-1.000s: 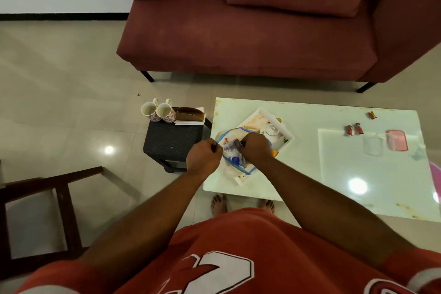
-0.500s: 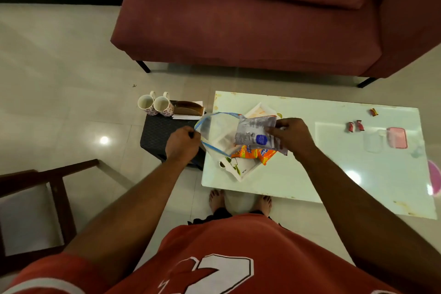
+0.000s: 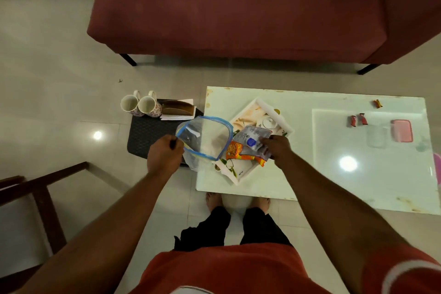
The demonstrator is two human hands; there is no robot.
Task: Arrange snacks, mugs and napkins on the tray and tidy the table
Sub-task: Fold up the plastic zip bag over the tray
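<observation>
My left hand (image 3: 164, 156) grips the rim of a clear zip bag (image 3: 205, 137) with a blue seal, held open above the table's left edge. My right hand (image 3: 276, 148) holds snack packets: a silver one (image 3: 250, 137) on top and an orange one (image 3: 235, 150) beneath, just over the white tray (image 3: 241, 174). The tray sits at an angle on the white table (image 3: 310, 174), with a small white lidded dish (image 3: 268, 122) in it. Two patterned mugs (image 3: 140, 105) and a napkin holder (image 3: 177, 108) stand on a black stool (image 3: 148, 133) to the left.
Small red and brown candies (image 3: 358, 119), a clear container (image 3: 377, 136) and its pink lid (image 3: 402, 130) lie at the table's right. A maroon sofa (image 3: 238, 12) stands beyond the table. A wooden chair (image 3: 43, 193) is at the lower left. My feet are under the table's front edge.
My right hand has pulled the snack packets out of the zip bag and moved them right, over the tray. My left hand has moved left, keeping the emptied bag open.
</observation>
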